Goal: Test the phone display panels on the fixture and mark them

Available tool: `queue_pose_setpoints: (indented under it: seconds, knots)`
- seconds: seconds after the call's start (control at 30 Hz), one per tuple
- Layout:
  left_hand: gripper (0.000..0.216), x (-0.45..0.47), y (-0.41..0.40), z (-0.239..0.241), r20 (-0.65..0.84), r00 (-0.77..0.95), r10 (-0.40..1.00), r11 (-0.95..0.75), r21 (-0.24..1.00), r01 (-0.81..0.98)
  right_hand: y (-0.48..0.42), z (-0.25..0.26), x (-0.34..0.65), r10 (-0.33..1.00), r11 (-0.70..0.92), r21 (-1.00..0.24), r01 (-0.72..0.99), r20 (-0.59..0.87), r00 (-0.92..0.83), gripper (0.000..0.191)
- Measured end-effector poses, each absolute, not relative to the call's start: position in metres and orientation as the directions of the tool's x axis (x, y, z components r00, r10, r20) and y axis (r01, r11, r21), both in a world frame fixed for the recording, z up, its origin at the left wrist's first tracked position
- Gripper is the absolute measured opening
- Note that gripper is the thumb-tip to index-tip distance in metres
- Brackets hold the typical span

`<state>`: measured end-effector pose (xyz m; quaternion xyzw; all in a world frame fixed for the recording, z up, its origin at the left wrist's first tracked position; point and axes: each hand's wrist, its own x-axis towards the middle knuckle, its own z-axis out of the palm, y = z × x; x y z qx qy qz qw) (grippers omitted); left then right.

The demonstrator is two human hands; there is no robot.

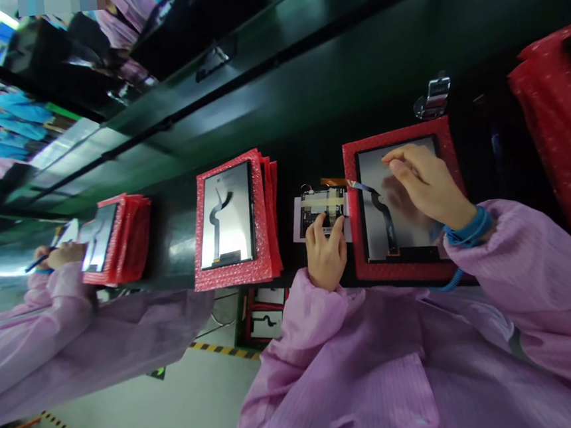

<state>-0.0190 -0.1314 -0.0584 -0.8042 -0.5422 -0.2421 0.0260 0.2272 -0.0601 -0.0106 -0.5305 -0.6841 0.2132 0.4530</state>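
Note:
My left hand [325,254] rests with its fingers spread on a small circuit board [321,202] with a pale tape strip across it, lying on a white base. An orange and silver flex cable [357,185] runs between this board and a grey display panel [400,217]. The panel lies on red bubble-wrap [363,272], and a black ribbon runs down its back. My right hand [423,182], with a blue wrist strap [469,226], hovers over the panel's upper part. Its thumb and forefinger are close but look slightly apart, with nothing visible in them.
Another display panel [228,219] lies on stacked red bubble-wrap to my left. Farther left a co-worker's hands [64,255] are beside a similar panel [100,237]. A metal clip-like stand [434,96] is behind my panel. More red bubble-wrap [559,137] stands right.

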Motion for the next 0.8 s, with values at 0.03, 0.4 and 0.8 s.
queue_pose_setpoints:
  seconds: [0.03,0.4,0.8]
  knots:
    - [0.039,-0.019,-0.131,-0.058,0.418,0.286,0.862,-0.404,0.227,0.886,-0.062,-0.007,0.229,0.919,0.337,-0.771,0.541,0.395,-0.011,0.036]
    - [0.035,-0.004,-0.143,-0.047,0.503,0.293,0.813,-0.525,0.416,0.742,-0.17,-0.014,0.257,0.954,0.004,-0.63,0.777,0.235,0.185,0.046]
    - [0.032,0.01,-0.152,-0.03,0.313,0.414,0.855,-0.519,0.519,0.679,-0.201,-0.01,0.24,0.886,-0.134,-0.984,0.118,-0.066,0.458,0.048]
